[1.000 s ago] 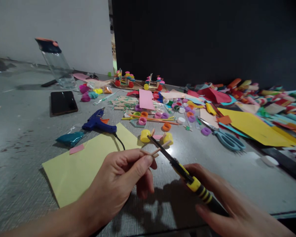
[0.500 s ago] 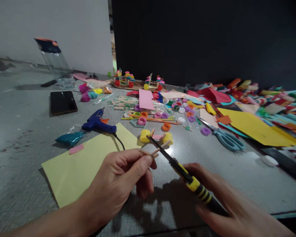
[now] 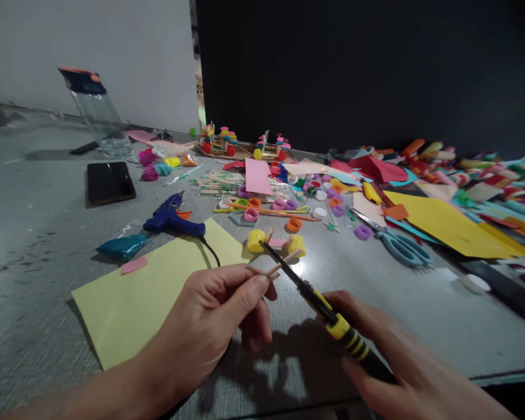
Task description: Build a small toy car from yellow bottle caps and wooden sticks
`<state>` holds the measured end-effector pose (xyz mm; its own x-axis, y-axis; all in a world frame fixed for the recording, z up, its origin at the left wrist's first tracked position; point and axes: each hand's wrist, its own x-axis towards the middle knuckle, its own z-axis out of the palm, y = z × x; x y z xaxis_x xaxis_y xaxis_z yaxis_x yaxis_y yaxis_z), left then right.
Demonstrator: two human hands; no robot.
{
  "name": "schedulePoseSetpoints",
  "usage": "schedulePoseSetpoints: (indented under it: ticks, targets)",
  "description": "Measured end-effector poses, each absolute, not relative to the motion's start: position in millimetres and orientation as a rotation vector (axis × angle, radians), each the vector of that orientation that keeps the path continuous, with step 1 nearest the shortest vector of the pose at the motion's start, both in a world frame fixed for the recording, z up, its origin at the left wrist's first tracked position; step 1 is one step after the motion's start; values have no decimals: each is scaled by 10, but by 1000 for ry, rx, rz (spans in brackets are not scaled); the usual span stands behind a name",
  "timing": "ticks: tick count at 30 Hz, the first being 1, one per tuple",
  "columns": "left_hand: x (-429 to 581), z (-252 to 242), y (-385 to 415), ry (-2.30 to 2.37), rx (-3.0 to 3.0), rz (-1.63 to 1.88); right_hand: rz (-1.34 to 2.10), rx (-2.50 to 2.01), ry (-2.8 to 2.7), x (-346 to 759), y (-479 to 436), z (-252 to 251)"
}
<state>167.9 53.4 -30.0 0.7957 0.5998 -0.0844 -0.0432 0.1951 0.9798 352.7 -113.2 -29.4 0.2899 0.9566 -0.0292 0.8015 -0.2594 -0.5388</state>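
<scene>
Pinched between the thumb and fingers of my left hand (image 3: 227, 312) are thin wooden sticks (image 3: 273, 270), their short ends poking out to the right. My right hand (image 3: 389, 344) is wrapped round the black-and-yellow banded handle of a small hacksaw (image 3: 321, 306). Its narrow dark blade slants up and left, crossing at the stick ends; whether it touches them I cannot tell. Just beyond the blade tip, two yellow bottle caps (image 3: 256, 241) stand on edge with a pink piece (image 3: 278, 243) and wooden stick ends between them.
A blue glue gun (image 3: 172, 219) and its cord lie by a pale yellow sheet (image 3: 135, 303). Blue-handled scissors (image 3: 405, 248) rest at right. Farther back are a phone (image 3: 110, 182), a bottle (image 3: 98, 114), loose caps (image 3: 294, 224), and two small stick-built models (image 3: 219, 142).
The whole view has shifted very slightly. My right hand and the hacksaw have moved a little to the left; my left hand keeps the same pinch on the sticks.
</scene>
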Motion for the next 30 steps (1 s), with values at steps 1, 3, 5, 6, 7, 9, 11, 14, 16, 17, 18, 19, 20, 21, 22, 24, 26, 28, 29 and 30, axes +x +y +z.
schedulePoseSetpoints:
  ticks: [1,3,5,6,7,9,11,14,16,17,18,19,20,21,22,24,26,28,29,30]
  targets:
    - [1679,-314,537,500,1290,468,491,-2147,-1571,3523,-1131,-296]
    - [1677,-339,541,475,1251,452,497,-2156,-1565,3519,-1127,-295]
    - [1672,-352,539,461,1219,447,521,-2156,-1561,3519,-1124,-292]
    - [1670,-352,536,460,1213,445,531,-2155,-1563,3521,-1123,-292]
    - [1668,-347,532,462,1213,449,539,-2152,-1569,3523,-1124,-292]
    - [1666,-330,521,478,1231,459,550,-2144,-1580,3526,-1128,-296]
    - [1668,-314,512,501,1271,479,562,-2140,-1573,3529,-1132,-296]
    - [1669,-309,508,518,1383,520,587,-2135,-1570,3534,-1132,-285]
    - [1662,-318,512,514,1494,557,608,-2124,-1601,3539,-1132,-276]
    - [1657,-323,513,511,1550,577,615,-2120,-1612,3543,-1135,-275]
    - [1651,-327,515,508,1597,593,617,-2120,-1613,3546,-1140,-277]
    - [1644,-330,516,504,1633,608,614,-2125,-1606,3550,-1147,-281]
    - [1639,-331,517,503,1657,619,611,-2135,-1592,3554,-1156,-286]
    - [1634,-331,517,496,1675,625,610,-2146,-1575,3558,-1165,-292]
    - [1630,-330,517,487,1690,626,622,-2154,-1570,3562,-1172,-296]
    - [1626,-326,517,474,1717,621,643,-2151,-1579,3566,-1181,-299]
    - [1625,-322,517,470,1746,614,653,-2134,-1587,3565,-1178,-293]
    - [1626,-320,516,481,1765,611,652,-2120,-1584,3555,-1166,-279]
    - [1626,-320,515,487,1770,605,647,-2116,-1582,3547,-1157,-269]
    - [1627,-321,514,491,1769,602,644,-2113,-1587,3538,-1147,-258]
